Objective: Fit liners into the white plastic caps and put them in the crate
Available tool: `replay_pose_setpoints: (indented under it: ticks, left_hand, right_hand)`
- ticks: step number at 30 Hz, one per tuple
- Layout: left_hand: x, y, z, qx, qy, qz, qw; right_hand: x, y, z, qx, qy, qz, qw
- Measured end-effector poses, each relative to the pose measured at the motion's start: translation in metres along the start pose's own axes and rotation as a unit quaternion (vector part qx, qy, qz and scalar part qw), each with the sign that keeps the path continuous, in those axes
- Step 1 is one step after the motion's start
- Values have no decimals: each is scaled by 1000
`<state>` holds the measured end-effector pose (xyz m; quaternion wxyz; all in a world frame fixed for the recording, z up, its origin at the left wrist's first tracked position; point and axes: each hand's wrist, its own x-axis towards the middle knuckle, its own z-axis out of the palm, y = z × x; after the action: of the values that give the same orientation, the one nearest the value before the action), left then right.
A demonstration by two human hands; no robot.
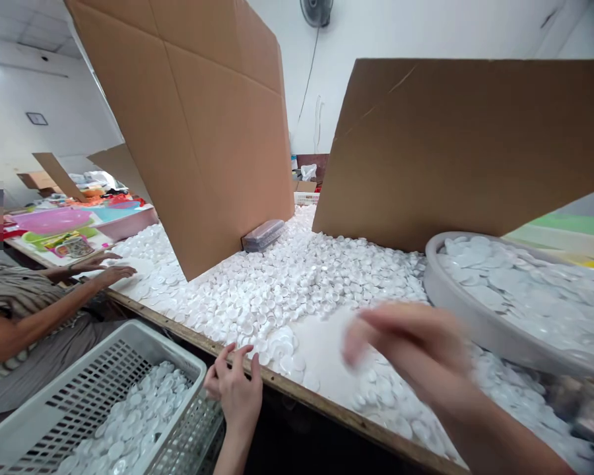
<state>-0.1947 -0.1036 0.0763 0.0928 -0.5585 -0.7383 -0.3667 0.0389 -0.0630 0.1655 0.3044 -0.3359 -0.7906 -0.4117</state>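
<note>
Small round white plastic pieces [262, 290] lie heaped over the table, many of them shaped like shallow caps or discs. My left hand [237, 386] is at the table's wooden edge, beside the corner of a grey plastic basket [193, 369]. Its fingers are apart and bent a little, and I see nothing in them. Over the bare patch of tabletop [327, 349] hovers my right hand [416, 336], smeared by motion. Whether its fingers hold a piece cannot be made out. More white pieces [133, 409] fill the basket's lower part.
Two cardboard panels [218, 132] [455, 152] stand on the table. A clear plastic box [263, 235] rests against the left panel. At right sits a large round tub [438, 284] full of white discs. A co-worker's hands [111, 274] touch the pieces at left.
</note>
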Motion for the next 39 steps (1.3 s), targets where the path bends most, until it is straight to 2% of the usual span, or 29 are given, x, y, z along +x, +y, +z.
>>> replay_pose_setpoints:
  ticks: [1, 2, 3, 4, 5, 6, 8, 10, 13, 16, 20, 24, 26, 28, 29, 30, 32, 34, 36, 39]
  left_hand:
    - [0, -3, -2, 8, 3, -5, 1000]
    - [-1, -5, -3, 10, -2, -3, 1000]
    - [-2, -6, -2, 8, -14, 2, 1000]
    - [-3, -5, 1, 6, -34, 10, 999]
    - [-4, -2, 5, 5, -58, 18, 998]
    - [-3, 3, 11, 5, -83, 27, 996]
    - [0, 15, 26, 9, -134, 45, 990]
    - [8, 27, 44, 13, -192, 75, 979]
    - [22, 39, 70, 36, -281, 132, 950]
    - [33, 38, 87, 73, -337, 169, 923]
    - [40, 28, 100, 70, -355, 172, 916]
    - [56, 17, 102, 34, -384, 123, 914]
    - [64, 17, 100, -9, -369, 106, 923]
    - [66, 24, 98, -87, -340, 104, 931]
    - [65, 31, 99, -138, -333, 99, 928]
    - [60, 39, 101, -193, -338, 87, 917]
    - [46, 60, 110, -293, -378, 49, 877]
    - [28, 81, 122, -335, -424, 11, 842]
    - [12, 97, 136, -315, -444, -15, 839]
    - [-1, 106, 155, -262, -443, -34, 857]
  right_hand:
    - [-4, 4, 19, 56, -38, 40, 997]
    - [-12, 7, 39, 132, -96, 101, 981]
    - [-23, 6, 59, 213, -167, 174, 947]
    - [-37, 4, 78, 281, -239, 244, 897]
    - [-51, -1, 96, 321, -300, 300, 847]
    - [-67, -8, 111, 332, -346, 343, 808]
    - [-93, -24, 131, 308, -388, 349, 796]
    - [-110, -39, 139, 273, -398, 337, 809]
    - [-118, -53, 133, 254, -385, 336, 821]
    - [-117, -58, 113, 301, -354, 337, 819]
    - [-123, -57, 91, 378, -317, 346, 798]
    - [-135, -46, 86, 395, -273, 403, 779]
    - [-137, -37, 86, 402, -248, 442, 763]
    - [-133, -28, 86, 413, -229, 490, 733]
    - [-130, -24, 86, 421, -226, 519, 709]
    - [-125, -21, 86, 436, -231, 548, 676]
    - [-116, -17, 87, 477, -255, 593, 597]
    - [-109, -19, 89, 513, -280, 610, 535]
    - [-105, -23, 93, 534, -289, 602, 518]
    - [-107, -30, 100, 540, -291, 608, 503]
